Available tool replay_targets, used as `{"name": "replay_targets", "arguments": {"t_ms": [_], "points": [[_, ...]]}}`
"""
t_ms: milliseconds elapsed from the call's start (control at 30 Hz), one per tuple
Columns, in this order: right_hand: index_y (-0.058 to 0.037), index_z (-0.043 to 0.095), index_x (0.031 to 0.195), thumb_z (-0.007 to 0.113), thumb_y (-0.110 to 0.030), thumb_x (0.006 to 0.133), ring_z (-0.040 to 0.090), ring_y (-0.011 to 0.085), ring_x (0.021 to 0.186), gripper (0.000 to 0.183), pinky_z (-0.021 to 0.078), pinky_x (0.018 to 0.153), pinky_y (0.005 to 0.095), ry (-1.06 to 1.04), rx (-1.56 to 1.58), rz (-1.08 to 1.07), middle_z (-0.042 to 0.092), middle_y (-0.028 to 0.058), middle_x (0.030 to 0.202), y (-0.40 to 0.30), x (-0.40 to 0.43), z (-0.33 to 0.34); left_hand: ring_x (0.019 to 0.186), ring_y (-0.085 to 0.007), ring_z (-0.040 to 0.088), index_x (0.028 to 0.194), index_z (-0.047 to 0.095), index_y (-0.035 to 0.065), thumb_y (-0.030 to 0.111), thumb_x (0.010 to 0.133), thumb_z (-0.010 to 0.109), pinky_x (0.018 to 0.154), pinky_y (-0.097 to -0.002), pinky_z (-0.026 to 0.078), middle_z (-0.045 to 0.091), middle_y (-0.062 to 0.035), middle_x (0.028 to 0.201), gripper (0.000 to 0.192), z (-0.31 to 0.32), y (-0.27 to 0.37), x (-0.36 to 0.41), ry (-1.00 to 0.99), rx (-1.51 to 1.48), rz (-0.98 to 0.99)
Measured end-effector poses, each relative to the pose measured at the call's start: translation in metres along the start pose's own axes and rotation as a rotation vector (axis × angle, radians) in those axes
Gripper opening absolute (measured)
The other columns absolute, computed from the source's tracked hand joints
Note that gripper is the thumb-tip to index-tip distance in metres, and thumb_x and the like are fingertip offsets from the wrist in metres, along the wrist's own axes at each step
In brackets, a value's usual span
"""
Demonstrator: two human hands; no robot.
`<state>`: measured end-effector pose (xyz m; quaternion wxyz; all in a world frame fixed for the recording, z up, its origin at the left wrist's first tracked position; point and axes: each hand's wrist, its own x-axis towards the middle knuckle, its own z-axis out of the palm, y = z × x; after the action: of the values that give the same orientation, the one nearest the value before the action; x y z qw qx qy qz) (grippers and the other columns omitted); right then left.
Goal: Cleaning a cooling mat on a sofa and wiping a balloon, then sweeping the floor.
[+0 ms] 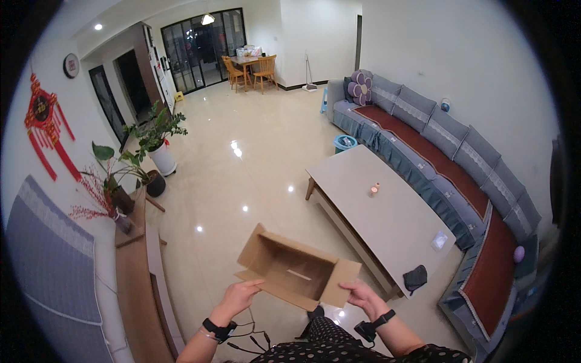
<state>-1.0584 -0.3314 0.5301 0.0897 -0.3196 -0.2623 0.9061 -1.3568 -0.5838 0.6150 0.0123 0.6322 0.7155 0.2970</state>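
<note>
An open cardboard box (297,277) is held up in front of me, its flaps spread and its inside showing a pale strip on the bottom. My left hand (240,295) pinches the flap at the box's near left corner. At the right end, my right hand (361,294) grips the edge of another flap between thumb and fingers. Both wrists wear black straps with devices, and dark cables hang near the left wrist.
A long coffee table (367,204) stands to the right, bearing a small candle-like item (374,189), a clear packet (439,240) and a dark cloth item (415,277). Beyond it are a sofa (426,149) and a blue bin (345,143). A wooden cabinet (136,290) lines the left.
</note>
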Motion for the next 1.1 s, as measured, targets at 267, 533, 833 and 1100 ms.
{"name": "replay_targets", "arguments": {"t_ms": [267,533,833,1100], "points": [[0.0021,0.05,0.121,0.057,0.001,0.087,0.062,0.0266,0.104,0.034,0.0524,0.092,0.0404,0.121,0.097,-0.331,0.06,0.0144,0.117,-0.166,0.135,-0.003,0.098,-0.0293,0.063,0.105,0.068,0.0073,0.003,0.08,0.061,0.083,-0.0366,0.052,0.061,-0.0088,0.123,0.026,0.012,-0.105,0.216,-0.067,-0.104,-0.03],[-0.0006,0.052,0.122,0.06,0.001,0.086,0.064,0.0272,0.103,0.037,0.0544,0.089,0.0419,0.017,0.04,-0.354,0.062,0.0131,0.115,-0.303,0.302,0.059,0.114,-0.0358,0.053,0.126,0.053,0.0066,0.01,0.08,0.068,0.097,-0.0405,0.043,0.055,-0.0186,0.126,0.048,-0.013,-0.23,0.392,0.157,-0.055,-0.267],[0.0016,0.05,0.124,0.059,-0.001,0.089,0.063,0.0247,0.103,0.036,0.0533,0.09,0.0386,-0.063,-0.035,-0.293,0.061,0.0126,0.117,-0.425,0.493,0.14,0.103,-0.0232,0.059,0.133,0.042,0.0004,0.019,0.082,0.073,0.086,-0.0364,0.047,0.058,-0.0138,0.114,0.063,-0.01,-0.434,0.578,0.386,-0.382,-0.644],[-0.0023,0.053,0.124,0.065,0.0,0.083,0.061,0.0255,0.108,0.043,0.0495,0.096,0.0431,0.06,-0.074,-0.276,0.062,0.0104,0.117,-0.542,0.631,0.164,0.079,-0.0149,0.065,0.109,0.061,0.0003,0.029,0.094,0.059,0.064,-0.0267,0.051,0.067,-0.0071,0.091,0.032,0.006,-0.592,0.768,0.234,-1.043,-0.778]]}}
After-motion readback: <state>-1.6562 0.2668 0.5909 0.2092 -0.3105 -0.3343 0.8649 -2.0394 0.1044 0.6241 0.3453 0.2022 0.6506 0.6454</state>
